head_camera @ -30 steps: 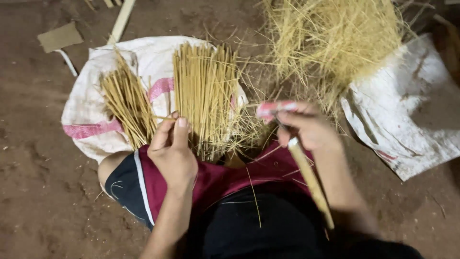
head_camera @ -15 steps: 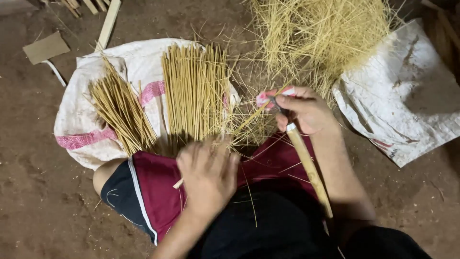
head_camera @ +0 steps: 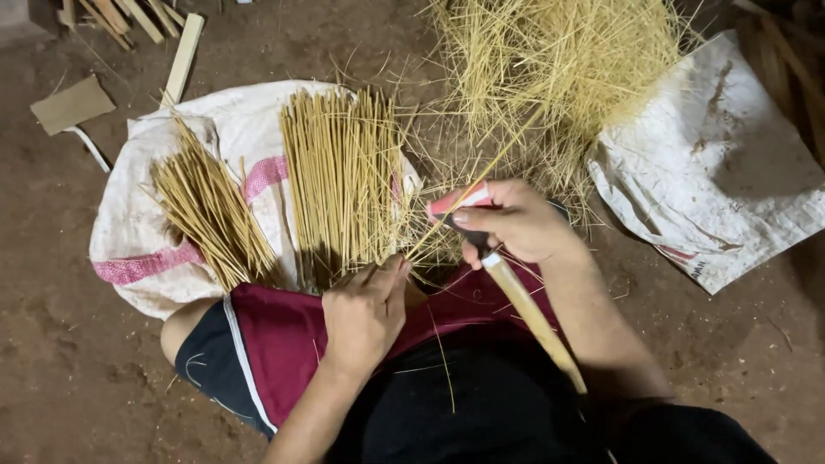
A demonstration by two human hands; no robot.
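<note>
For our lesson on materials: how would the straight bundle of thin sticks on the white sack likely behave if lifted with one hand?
The stick bundle looks untied, so it would probably splay and shed sticks. Each stick is thin and pale, so likely light, slightly springy and easily snapped. Lying on the white sack, loose ones might roll.

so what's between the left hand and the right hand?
Head view: a single thin stick spans the gap, slanting up from the left hand past the right hand, over loose straw and the maroon shorts.
</note>
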